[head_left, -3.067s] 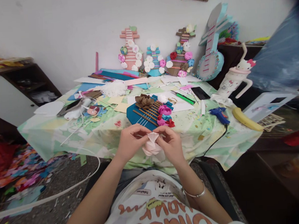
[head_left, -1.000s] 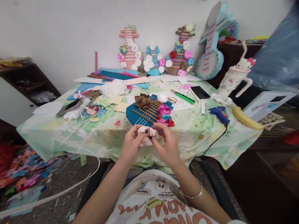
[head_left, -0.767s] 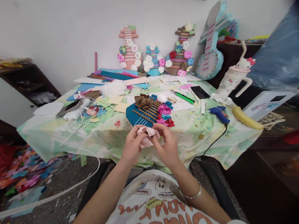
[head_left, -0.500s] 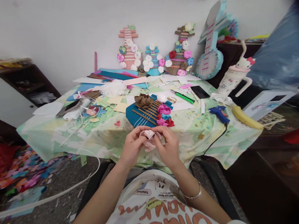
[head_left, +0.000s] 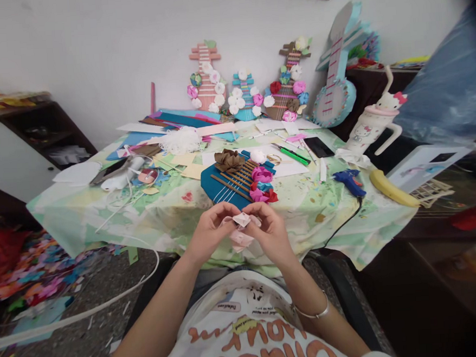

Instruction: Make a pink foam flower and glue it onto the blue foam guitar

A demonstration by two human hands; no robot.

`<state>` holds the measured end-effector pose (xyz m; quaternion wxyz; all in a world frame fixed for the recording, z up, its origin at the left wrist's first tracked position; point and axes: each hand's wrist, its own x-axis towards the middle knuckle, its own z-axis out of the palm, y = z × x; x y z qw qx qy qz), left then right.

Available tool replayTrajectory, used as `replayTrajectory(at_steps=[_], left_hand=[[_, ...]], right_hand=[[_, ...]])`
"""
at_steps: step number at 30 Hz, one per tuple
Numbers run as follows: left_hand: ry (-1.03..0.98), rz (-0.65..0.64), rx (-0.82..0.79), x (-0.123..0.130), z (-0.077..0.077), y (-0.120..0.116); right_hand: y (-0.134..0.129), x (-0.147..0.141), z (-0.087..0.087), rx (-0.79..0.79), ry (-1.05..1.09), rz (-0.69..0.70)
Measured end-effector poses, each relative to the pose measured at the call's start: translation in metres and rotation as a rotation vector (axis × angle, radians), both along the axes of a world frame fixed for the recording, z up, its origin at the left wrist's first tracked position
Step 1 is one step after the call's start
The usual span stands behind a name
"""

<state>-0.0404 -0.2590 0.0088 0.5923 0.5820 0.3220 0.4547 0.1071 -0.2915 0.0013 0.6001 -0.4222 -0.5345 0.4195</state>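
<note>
At the near edge of the table (head_left: pixel 175 207), around its middle, the left hand (head_left: pixel 211 232) and right hand (head_left: pixel 273 229) pinch a folded pale pink paper (head_left: pixel 241 239) between their fingers. Just beyond, a blue paper instrument (head_left: pixel 213 187) lies close to that edge. Open tablecloth stretches rightward from it to the glue gun (head_left: pixel 348 183), with a banana (head_left: pixel 391 189) at the right edge.

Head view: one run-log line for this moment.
left hand: pinching pale pink paper | right hand: pinching same paper | teal instrument model: lying just beyond hands | glue gun: off to right, unheld
</note>
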Motion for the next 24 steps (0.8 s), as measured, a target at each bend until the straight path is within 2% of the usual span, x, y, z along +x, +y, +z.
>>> replayTrajectory(at_steps=[4, 13, 16, 20, 24], left_hand=[[0.004, 0.018, -0.001, 0.001, 0.0, 0.0], [0.019, 0.027, -0.027, -0.004, -0.003, 0.005], [0.062, 0.058, 0.001, -0.003, 0.001, 0.005], [0.062, 0.171, 0.064, 0.003, 0.005, 0.002], [0.047, 0.292, 0.113, 0.008, 0.004, -0.002]], right_hand=[[0.001, 0.001, 0.003, -0.05, 0.077, 0.087], [0.003, 0.002, -0.003, -0.052, 0.059, 0.076], [0.002, 0.002, -0.003, -0.012, -0.002, 0.006], [0.002, 0.0, -0.005, 0.131, -0.204, -0.19], [0.002, -0.004, -0.009, 0.198, -0.234, -0.283]])
